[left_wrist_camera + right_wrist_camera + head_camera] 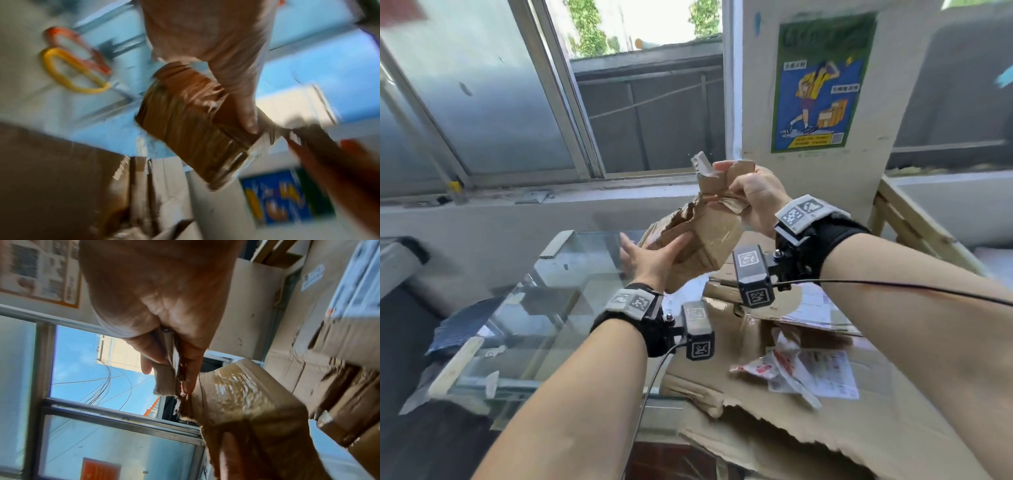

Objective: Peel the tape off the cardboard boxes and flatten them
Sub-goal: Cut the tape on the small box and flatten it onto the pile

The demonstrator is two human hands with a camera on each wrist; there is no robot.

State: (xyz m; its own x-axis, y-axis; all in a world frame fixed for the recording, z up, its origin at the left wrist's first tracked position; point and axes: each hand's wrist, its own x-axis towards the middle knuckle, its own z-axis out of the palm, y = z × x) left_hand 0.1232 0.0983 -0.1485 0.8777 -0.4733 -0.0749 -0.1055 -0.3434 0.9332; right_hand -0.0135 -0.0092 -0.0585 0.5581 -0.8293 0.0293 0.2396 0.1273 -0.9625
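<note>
Above the worktop (571,329), between your two hands, the small cardboard box (705,236) hangs in the air, its long axis running up and away from you. Your right hand (753,195) pinches the torn flap at the top end — fingers curled tight — while your left hand (650,257) cups the lower side with straight fingers (merely steadying). Any pull on the glossy tape (236,386) would run upward, away from the left palm.

We see a small brown cardboard box (702,236), torn and crumpled, wrapped in glossy tape, held upright between our hands; flattened torn cardboard (825,428) lies below them.
</note>
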